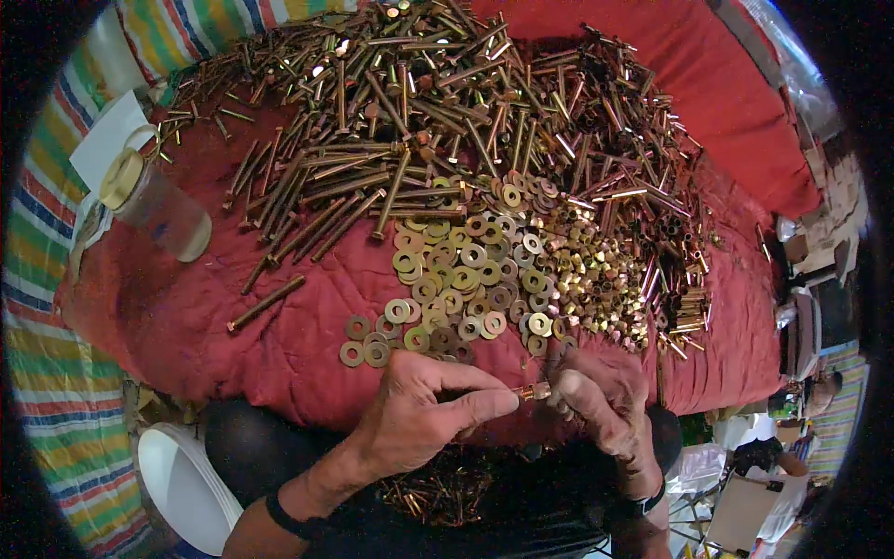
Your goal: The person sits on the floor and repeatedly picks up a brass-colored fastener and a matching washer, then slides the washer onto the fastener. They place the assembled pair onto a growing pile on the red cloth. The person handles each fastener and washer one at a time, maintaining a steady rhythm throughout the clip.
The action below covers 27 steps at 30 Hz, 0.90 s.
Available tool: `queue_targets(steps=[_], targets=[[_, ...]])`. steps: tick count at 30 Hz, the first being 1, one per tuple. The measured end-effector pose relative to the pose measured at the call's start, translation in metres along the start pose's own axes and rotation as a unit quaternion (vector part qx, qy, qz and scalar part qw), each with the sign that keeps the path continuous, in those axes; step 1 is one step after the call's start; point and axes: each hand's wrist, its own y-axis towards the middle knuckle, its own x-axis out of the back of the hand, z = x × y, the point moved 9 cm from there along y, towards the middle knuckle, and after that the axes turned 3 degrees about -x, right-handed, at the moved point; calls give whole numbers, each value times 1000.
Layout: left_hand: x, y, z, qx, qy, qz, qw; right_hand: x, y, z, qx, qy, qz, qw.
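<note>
My left hand (428,405) pinches a short brass-coloured bolt (531,391) between thumb and forefinger, just in front of the red cloth's near edge. At the bolt's right end my right hand (603,399) has its fingers closed; its fingertips hide what sits there. Just beyond my hands lie flat round washers (447,289), loosely heaped. To their right is a pile of small golden cone-shaped nuts (601,279). Farther right are thin metal sleeves (689,307). Long hex-head bolts (354,177) make a big heap behind, and one single bolt (265,303) lies apart at the left.
A red padded cloth (205,307) lies under the parts. At the far left a clear jar (158,205) with a yellowish lid lies tilted. More metal pieces (438,489) rest low, between my forearms. A white plastic stool or chair (182,484) stands lower left. Cardboard (745,512) is lower right.
</note>
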Motion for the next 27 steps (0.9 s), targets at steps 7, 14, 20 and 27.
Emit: queue_targets(steps=[7, 14, 20, 27], targets=[[2, 0, 5, 20, -33, 0, 999, 1, 5, 26, 161, -21, -32, 986], [-1, 2, 4, 10, -75, -2, 997, -2, 8, 21, 123, -24, 12, 992], [-3, 0, 13, 59, -91, 25, 994, -5, 9, 19, 82, -5, -8, 997], [-5, -1, 21, 127, -180, 21, 975, -10, 9, 14, 99, 1, 27, 995]])
